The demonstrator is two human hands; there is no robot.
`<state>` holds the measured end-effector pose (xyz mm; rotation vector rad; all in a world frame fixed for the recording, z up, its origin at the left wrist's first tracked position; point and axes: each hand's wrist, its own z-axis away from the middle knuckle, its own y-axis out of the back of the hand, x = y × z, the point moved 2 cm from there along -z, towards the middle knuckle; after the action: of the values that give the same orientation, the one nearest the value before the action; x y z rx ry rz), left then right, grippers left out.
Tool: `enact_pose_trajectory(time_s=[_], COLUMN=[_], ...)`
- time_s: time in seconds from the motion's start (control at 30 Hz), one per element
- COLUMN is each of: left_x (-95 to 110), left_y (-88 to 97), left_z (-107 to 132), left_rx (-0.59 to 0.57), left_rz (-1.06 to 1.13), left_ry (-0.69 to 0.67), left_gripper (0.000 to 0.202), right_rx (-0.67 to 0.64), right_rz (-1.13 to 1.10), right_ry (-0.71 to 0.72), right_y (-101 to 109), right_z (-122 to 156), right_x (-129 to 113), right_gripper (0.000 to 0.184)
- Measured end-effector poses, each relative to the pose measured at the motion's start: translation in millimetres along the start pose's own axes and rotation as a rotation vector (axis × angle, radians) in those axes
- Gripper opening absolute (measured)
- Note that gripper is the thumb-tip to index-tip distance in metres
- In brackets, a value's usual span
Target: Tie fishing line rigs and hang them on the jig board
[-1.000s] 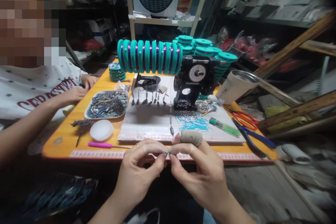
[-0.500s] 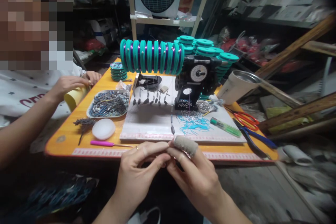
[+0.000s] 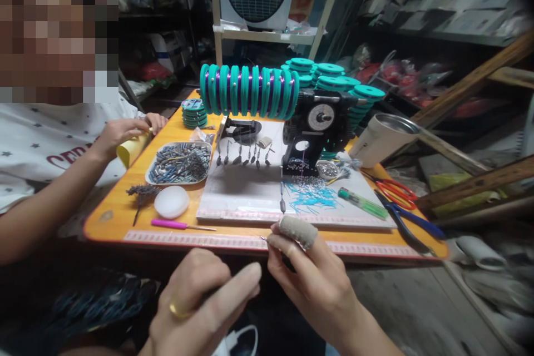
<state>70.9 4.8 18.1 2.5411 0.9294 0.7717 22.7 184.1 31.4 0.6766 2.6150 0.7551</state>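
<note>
Head view: a small metal piece (image 3: 263,238) pokes out past the fingertips of the right hand (image 3: 315,275), which hide most of it; its exact shape is too small to make out. It shows against the printed strip (image 3: 183,238) along the near edge of the table (image 3: 102,225), and its height above the strip is hard to judge. The left thumb is out of sight, both forearms are cut off by the bottom edge, and a co-worker (image 3: 54,150) is cut off at the left.

Thumb and forefinger of the right hand pinch the piece, back of the hand upward, a grey cover (image 3: 298,232) around the next finger. The left hand (image 3: 202,295) is apart, lower and nearer, forefinger stretched toward the right hand, the finger with the gold ring (image 3: 178,311) bent; whether it grips anything cannot be told.
</note>
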Motion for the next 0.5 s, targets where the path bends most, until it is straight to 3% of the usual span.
enact_pose_trajectory(time_s=[0.07,0.2,0.37,0.5], left_x=[-1,-10,-10,-9], left_y=[-3.4,-8.8,-7.5,-12.0], left_z=[0,-2,1,3], left_rx=[-0.089,-0.102,-0.106,-0.075], left_rz=[-0.073,-0.141,-0.056,0.048], left_ry=[-0.071,-0.061,-0.130,-0.115], left_gripper=[0.061,0.052,0.051,0.051], right_rx=[-0.001,0.005,-0.017,-0.084], right_rz=[-0.002,-0.009,-0.131,-0.271], right_ry=[0.012,0.030,0.086,0.042], right_y=[-1,-2,-3,-3], right_z=[-1,1,12,25], right_x=[-2,-2,9,21], right_gripper=[0.013,0.014,0.020,0.030])
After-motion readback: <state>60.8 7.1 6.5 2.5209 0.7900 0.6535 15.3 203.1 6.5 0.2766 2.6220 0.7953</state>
